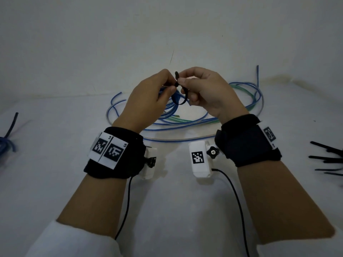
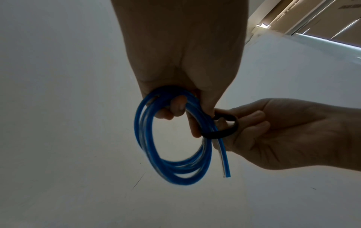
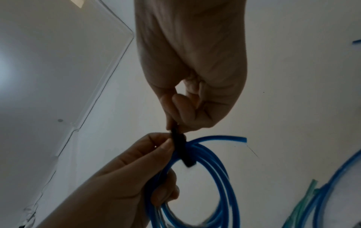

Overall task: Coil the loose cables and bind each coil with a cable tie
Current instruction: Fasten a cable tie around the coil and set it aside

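My left hand [image 1: 148, 97] grips a small blue cable coil [image 2: 175, 166] in its curled fingers, held up over the table. A black cable tie [image 2: 224, 131] is looped around the coil's strands. My right hand [image 1: 202, 89] pinches the tie [image 1: 179, 84] between thumb and forefinger, right against the left thumb. In the right wrist view the black tie [image 3: 180, 148] crosses the top of the blue coil [image 3: 220, 177], and the right fingertips [image 3: 175, 121] hold its upper end. One cut end of the cable [image 2: 226, 172] hangs free below the tie.
Loose blue and green cables [image 1: 185, 121] sprawl on the white table [image 1: 167, 210] behind and under my hands. Spare black cable ties [image 1: 328, 158] lie at the right edge. A bound blue coil [image 1: 7, 143] sits at the far left. A white wall stands behind.
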Available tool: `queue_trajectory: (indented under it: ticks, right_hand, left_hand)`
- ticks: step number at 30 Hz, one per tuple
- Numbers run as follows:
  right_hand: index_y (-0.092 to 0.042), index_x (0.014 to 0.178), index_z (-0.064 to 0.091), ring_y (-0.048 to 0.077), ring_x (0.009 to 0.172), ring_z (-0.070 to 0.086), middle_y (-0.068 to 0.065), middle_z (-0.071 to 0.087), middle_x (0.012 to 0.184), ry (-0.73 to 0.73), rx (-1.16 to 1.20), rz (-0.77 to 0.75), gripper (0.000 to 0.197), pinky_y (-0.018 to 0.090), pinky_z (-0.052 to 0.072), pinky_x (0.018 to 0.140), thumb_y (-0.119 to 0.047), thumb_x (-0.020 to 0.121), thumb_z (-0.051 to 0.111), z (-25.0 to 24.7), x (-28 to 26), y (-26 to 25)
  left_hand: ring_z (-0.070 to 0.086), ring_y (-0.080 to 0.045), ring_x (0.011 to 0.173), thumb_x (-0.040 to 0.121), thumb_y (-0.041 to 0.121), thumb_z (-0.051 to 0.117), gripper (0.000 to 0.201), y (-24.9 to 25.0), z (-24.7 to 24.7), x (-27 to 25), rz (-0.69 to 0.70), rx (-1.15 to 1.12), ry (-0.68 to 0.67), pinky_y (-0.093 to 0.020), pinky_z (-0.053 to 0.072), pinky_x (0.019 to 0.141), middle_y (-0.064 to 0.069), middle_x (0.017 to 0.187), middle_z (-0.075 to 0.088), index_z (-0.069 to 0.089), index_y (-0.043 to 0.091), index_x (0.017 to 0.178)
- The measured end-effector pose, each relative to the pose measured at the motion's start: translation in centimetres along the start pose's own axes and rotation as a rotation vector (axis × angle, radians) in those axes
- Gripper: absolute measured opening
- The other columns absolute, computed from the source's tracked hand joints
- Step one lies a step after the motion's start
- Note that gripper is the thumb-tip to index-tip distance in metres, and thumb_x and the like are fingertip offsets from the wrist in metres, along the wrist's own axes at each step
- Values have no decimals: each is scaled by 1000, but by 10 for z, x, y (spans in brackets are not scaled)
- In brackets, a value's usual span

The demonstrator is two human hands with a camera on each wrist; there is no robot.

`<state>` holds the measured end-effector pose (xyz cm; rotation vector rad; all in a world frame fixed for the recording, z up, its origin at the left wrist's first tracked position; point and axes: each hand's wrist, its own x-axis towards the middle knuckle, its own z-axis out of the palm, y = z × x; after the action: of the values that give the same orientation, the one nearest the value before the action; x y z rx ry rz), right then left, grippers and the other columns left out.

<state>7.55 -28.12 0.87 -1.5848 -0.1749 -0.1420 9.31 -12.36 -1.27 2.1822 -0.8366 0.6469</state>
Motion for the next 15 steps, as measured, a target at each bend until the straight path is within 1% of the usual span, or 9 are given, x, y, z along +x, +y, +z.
queue_trajectory:
  ticks: [1,3,6,9,10,11,12,13,15]
  right_hand:
    - [-13,81,59,7,39,39,3,54,64,13,28,16,10,17,35,41,-5,87,60,0,1,0]
    - [-13,77,55,7,39,39,1,52,65,32,43,29,15,18,35,41,-4,87,60,0,3,3]
    - [-13,77,52,8,40,41,2,53,67,60,79,58,16,19,36,42,-4,89,57,1,5,7]
    - [-11,76,49,8,40,43,4,57,66,122,167,105,19,19,37,41,0,91,51,2,10,10]
    - [-10,75,49,8,40,44,4,58,65,146,166,115,20,19,37,41,1,91,50,2,13,11]
    - [-10,75,48,8,40,44,6,58,65,166,147,121,20,19,38,41,2,91,49,3,16,11]
    - [-10,76,48,8,41,43,7,58,66,183,115,126,20,19,37,41,2,91,49,2,20,12]
    - [-10,76,47,9,42,43,7,57,67,194,81,129,20,19,37,41,2,91,49,2,24,11]
    - [-11,75,45,11,45,42,9,56,68,219,23,139,21,19,36,40,3,91,48,0,31,8]
  left_hand:
    - [49,8,63,94,17,48,10,0,0,0,-7,3,-6,-6,32,58,5,86,61,55,12,98]
    - [47,11,61,93,16,48,10,-1,0,0,-18,3,-12,-5,30,56,7,84,59,57,13,99]
    - [48,12,60,93,13,48,12,-2,-1,0,-28,-16,-34,-4,31,56,12,80,58,58,14,100]
    - [50,13,63,93,11,47,14,-1,1,-1,-28,-5,-87,-5,35,59,17,78,54,58,13,102]
    - [53,10,68,93,11,47,14,-1,2,-1,-24,-11,-101,-7,38,63,15,81,56,58,13,102]
    - [56,4,74,93,11,47,15,-2,2,-2,-17,-17,-113,-14,43,69,11,86,59,58,14,102]
    - [57,-2,78,93,11,47,16,-3,3,-2,-14,-18,-124,-22,45,72,7,91,61,58,15,103]
    - [55,-5,76,93,12,46,16,-3,3,-2,-17,-16,-134,-26,44,71,4,94,62,58,15,103]
    - [53,-7,74,93,12,46,15,-2,5,-2,-18,-19,-144,-25,41,68,1,96,62,58,13,102]
